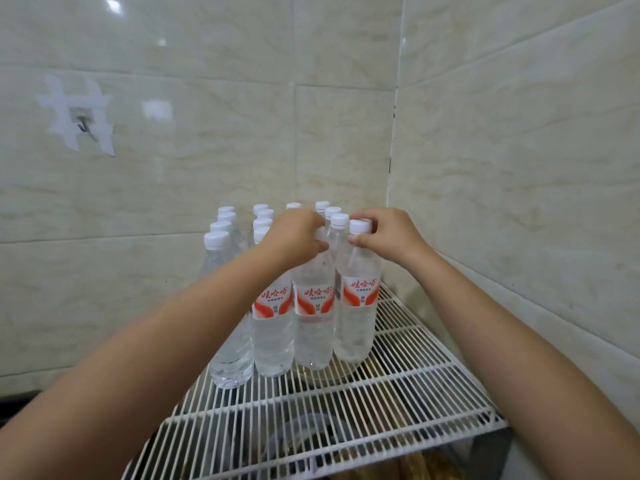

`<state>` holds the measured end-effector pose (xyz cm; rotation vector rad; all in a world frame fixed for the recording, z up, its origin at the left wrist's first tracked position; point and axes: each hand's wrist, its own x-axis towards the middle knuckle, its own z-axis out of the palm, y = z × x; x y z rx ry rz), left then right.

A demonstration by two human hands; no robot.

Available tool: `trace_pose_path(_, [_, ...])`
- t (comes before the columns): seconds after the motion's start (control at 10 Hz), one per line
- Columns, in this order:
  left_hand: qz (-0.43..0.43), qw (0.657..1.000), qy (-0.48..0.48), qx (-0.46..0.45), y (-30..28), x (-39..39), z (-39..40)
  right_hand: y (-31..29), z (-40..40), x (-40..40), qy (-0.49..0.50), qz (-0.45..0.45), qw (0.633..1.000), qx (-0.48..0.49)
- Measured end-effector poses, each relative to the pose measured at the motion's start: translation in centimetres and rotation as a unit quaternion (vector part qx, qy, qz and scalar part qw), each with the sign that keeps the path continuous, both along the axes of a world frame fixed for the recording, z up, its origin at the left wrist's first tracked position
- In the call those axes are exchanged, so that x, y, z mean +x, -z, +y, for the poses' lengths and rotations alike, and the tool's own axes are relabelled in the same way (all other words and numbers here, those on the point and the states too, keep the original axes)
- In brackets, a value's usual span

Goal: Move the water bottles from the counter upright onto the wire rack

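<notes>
Nearest to us the white wire rack (398, 403) shows bare grid, with dim shapes on a level beneath that we can't identify. Just beyond stands the front row of clear plastic water bottles with white caps and red labels (273, 327), upright and packed side by side; more rows run back to the cream tiled wall (207, 150), only their caps showing. We judge the job well along: over a dozen bottles stand on the rack, and no counter is in view, so we can't tell how many remain.

Now the grip. Our right hand (388, 235) pinches the neck of the front-right bottle (356, 306), thumb under the cap, fingers curled over it. Our left hand (294, 237) wraps the neck of the neighbouring bottle (313, 327), fingers closed tight. Both look planted on the wires.
</notes>
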<state>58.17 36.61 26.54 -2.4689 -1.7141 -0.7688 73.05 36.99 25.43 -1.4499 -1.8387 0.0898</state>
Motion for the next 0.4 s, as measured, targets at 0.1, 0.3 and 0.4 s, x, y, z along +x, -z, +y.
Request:
trace_pose_path(0.1, [-0.010, 1.000, -0.006, -0.006, 0.4, -0.1, 0.3, 0.9, 0.5, -0.8, -0.010, -0.003, 1.000, -0.007])
trace_pose_path(0.3, [-0.036, 0.999, -0.005, 0.021, 1.6, -0.2, 0.9, 1.7, 1.0, -0.8, -0.027, 0.015, 1.000, 0.001])
trace_pose_path(0.4, [-0.005, 0.983, -0.016, 0.184, 3.6, -1.4, 0.5, 2.4, 1.0, -0.7, -0.030, 0.026, 0.999, 0.030])
